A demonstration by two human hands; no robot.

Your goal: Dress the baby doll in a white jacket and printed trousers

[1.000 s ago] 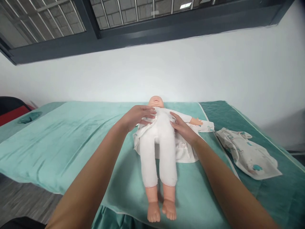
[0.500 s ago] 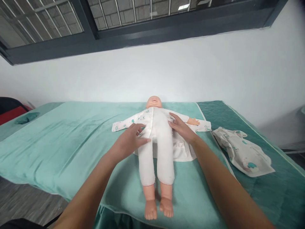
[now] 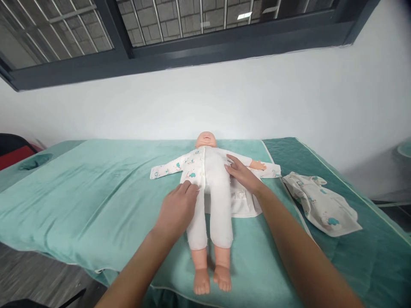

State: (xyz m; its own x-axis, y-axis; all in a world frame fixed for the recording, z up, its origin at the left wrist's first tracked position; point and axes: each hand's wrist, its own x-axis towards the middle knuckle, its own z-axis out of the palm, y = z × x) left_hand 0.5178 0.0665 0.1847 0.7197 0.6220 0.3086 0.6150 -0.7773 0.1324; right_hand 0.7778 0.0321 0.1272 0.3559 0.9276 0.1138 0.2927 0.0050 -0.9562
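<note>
A baby doll (image 3: 221, 205) in a white cloth body lies on its back, feet toward me. A white baby shirt (image 3: 192, 161) with green prints covers one half of its chest at the left. That sleeve stretches out flat with no doll hand showing. The shirt's other half is spread under the doll at the right, beneath its bare arm. My left hand (image 3: 178, 207) is closed at the shirt's lower front edge, by the doll's hip; its fingertips are partly hidden. My right hand (image 3: 243, 174) rests against the doll's side with fingers apart, holding nothing.
Green padded covers (image 3: 80, 201) spread over the bed. A second printed baby garment (image 3: 321, 205) lies crumpled on the darker cover at the right. Behind the bed stand a white wall (image 3: 144, 107) and a dark-framed window (image 3: 199, 55). Something red and black (image 3: 14, 149) sits at far left.
My left hand has moved down to the shirt's lower edge, and its spread fingers have closed there. My right hand stays at the doll's side. The view has shifted slightly.
</note>
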